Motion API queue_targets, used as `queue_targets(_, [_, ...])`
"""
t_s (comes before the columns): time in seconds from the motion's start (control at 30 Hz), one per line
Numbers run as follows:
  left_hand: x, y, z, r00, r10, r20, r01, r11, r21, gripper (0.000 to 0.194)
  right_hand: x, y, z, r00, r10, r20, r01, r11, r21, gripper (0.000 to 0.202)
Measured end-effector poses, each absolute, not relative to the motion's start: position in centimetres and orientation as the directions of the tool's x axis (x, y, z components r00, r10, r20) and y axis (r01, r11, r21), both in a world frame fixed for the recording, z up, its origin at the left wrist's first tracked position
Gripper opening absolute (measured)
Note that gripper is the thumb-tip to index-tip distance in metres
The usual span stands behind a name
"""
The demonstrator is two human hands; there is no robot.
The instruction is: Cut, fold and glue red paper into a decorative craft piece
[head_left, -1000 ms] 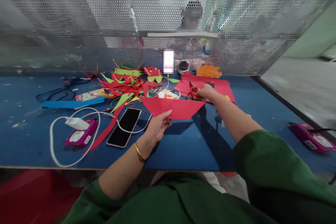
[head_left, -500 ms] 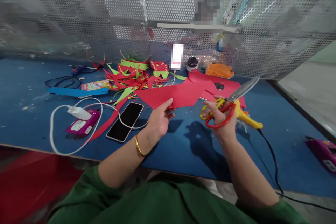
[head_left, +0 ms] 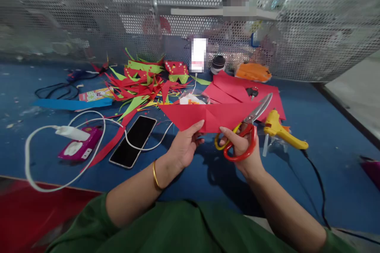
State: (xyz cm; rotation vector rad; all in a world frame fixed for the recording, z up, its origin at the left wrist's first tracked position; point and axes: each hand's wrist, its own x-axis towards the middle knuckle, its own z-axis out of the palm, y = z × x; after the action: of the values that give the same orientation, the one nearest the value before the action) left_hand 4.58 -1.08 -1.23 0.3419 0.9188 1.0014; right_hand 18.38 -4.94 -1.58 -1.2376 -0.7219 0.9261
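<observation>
A piece of red paper [head_left: 213,115], straight along its top and slanted at its left end, is held up above the table. My left hand [head_left: 186,146] pinches its lower edge, thumb in front. In my right hand [head_left: 242,148] is a pair of scissors [head_left: 247,134] with red and yellow handles, blades pointing up to the right. The right thumb tip touches the paper's lower edge near its right part. Behind the paper, a clear dish [head_left: 194,98] with whitish and orange contents is partly hidden.
A yellow glue gun [head_left: 280,130] stands at the right, its black cord trailing off the front edge. More red paper [head_left: 231,91] lies behind. On the left are a black phone [head_left: 133,141], a purple power socket [head_left: 81,144], a white cable and red-green paper strips [head_left: 139,83].
The red paper has turned to face me with its top edge level. My right hand, with the scissors, has come left and down to the paper's edge. The view has shifted slightly.
</observation>
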Motion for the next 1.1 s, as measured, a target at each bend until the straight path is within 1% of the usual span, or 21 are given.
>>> queue_targets(0.2, [4.29,-0.78,-0.62,0.251,0.800,-0.545,-0.551,0.581,0.599,0.010,18.80,-4.76,-1.28,0.479,0.873,-0.086,-0.230,0.031,-0.973,0.036])
queue_targets(0.37, [4.33,-0.90,-0.51,0.255,0.793,-0.553,-0.545,0.590,0.596,0.006,18.91,-4.81,-1.32,0.457,0.885,-0.087,-0.236,0.026,-0.971,0.036])
queue_targets(0.47, [4.27,-0.96,-0.79,0.234,0.830,-0.507,-0.531,0.546,0.648,0.013,18.85,-4.85,-1.33,0.460,0.885,-0.071,-0.217,0.034,-0.976,0.034])
queue_targets(0.6, [4.22,-1.06,-1.19,0.200,0.893,-0.404,-0.445,0.450,0.774,0.027,18.71,-4.89,-1.14,0.523,0.852,-0.028,-0.162,0.067,-0.984,0.032])
queue_targets(0.73, [4.35,-1.16,-1.29,0.123,0.933,-0.338,-0.345,0.360,0.867,0.023,18.62,-4.99,-1.03,0.524,0.852,0.002,-0.127,0.081,-0.989,0.028])
queue_targets(0.83, [4.45,-1.22,-1.17,0.095,0.950,-0.298,-0.329,0.313,0.891,0.020,18.61,-5.06,-1.08,0.497,0.868,0.001,-0.120,0.070,-0.990,0.026])
queue_targets(0.97, [4.41,-1.27,-0.96,0.110,0.956,-0.273,-0.286,0.294,0.912,0.019,18.69,-5.15,-1.12,0.483,0.875,0.019,-0.086,0.069,-0.994,0.023])
queue_targets(1.1, [4.21,-1.21,-0.78,0.112,0.960,-0.256,-0.217,0.275,0.937,0.014,18.83,-5.26,-1.27,0.490,0.871,0.050,-0.041,0.080,-0.996,0.026])
